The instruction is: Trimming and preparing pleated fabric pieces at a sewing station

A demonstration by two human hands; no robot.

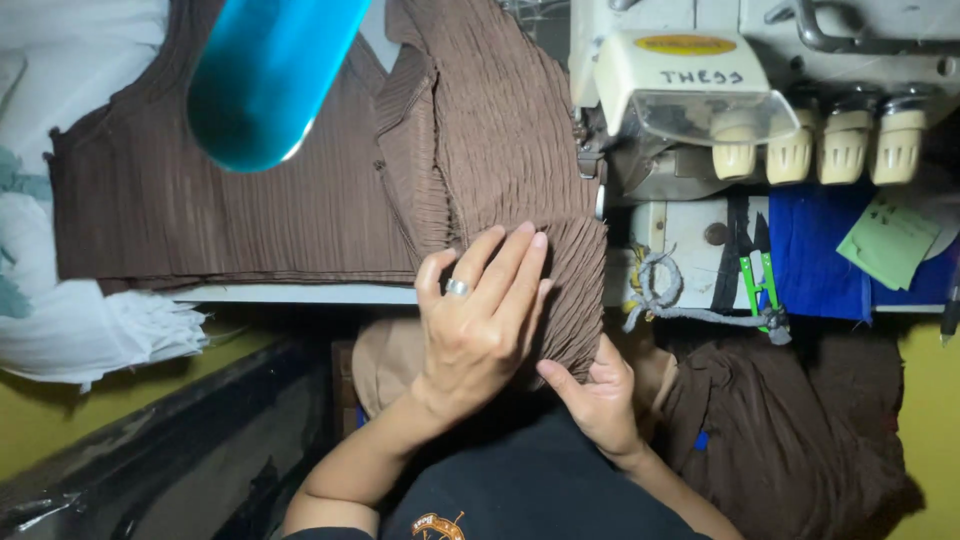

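Brown pleated fabric [490,130] lies on the sewing table and hangs over its front edge, running up to the needle area of a white sewing machine [700,90]. My left hand [480,320], with a silver ring on one finger, presses flat on the hanging fold with fingers spread. Just right of it and lower, my right hand [600,395] pinches the bottom edge of the same fold from below. A second flat stack of the same brown fabric [200,200] lies to the left on the table.
A blue cylinder [265,75] hangs close to the camera at top left. White cloth [80,320] is bunched at the left. Green thread snips [757,285] hang on the machine front beside a blue cloth [815,250]. More brown fabric [790,430] is piled at lower right.
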